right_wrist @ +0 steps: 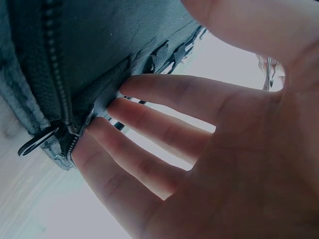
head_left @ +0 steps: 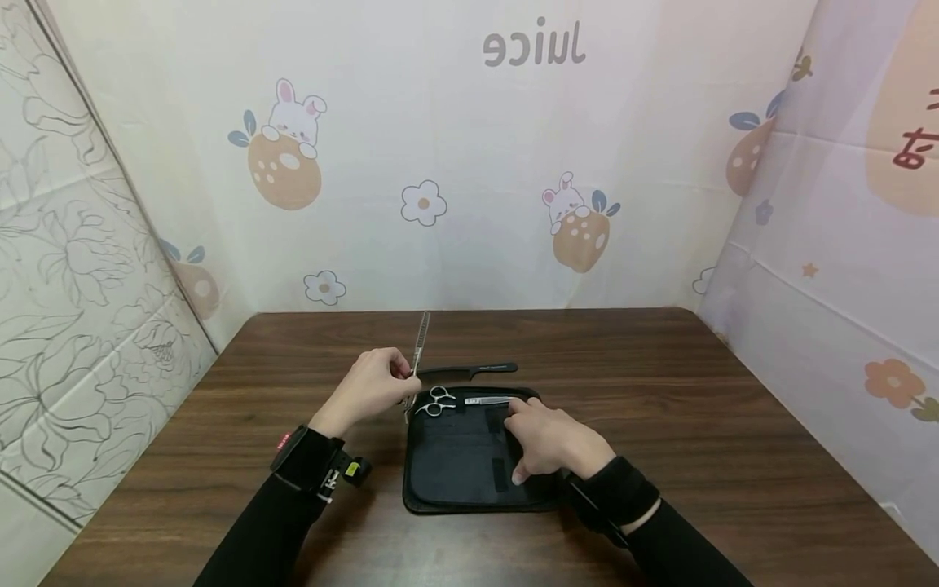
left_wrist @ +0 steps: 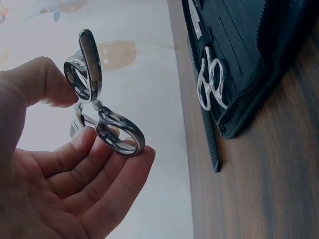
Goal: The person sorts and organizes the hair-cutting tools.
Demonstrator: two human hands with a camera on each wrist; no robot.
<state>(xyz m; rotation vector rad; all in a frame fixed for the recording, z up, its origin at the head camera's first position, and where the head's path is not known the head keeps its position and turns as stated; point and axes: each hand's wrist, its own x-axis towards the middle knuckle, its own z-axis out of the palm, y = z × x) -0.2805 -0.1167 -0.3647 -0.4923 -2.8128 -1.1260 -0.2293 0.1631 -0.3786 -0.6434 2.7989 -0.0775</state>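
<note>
My left hand (head_left: 372, 383) holds a pair of silver hairdressing scissors (left_wrist: 119, 130) by the finger rings, thumb at one ring and fingertips under the other. In the head view their long blade (head_left: 421, 338) points up and looks toothed. Below lies an unzipped black case (head_left: 458, 469) on the table. Inside its far edge a second pair of scissors (head_left: 437, 402) lies flat under a strap, blade toward the right. My right hand (head_left: 550, 440) rests on the case's right side; in the right wrist view its fingers (right_wrist: 164, 132) are nearly straight, fingertips at the zip edge.
A black comb (head_left: 493, 368) lies just behind the case. A zip pull (right_wrist: 37, 142) hangs from the case edge. The brown wooden table (head_left: 734, 473) ends at a printed curtain (head_left: 469, 163), with more patterned cloth at both sides.
</note>
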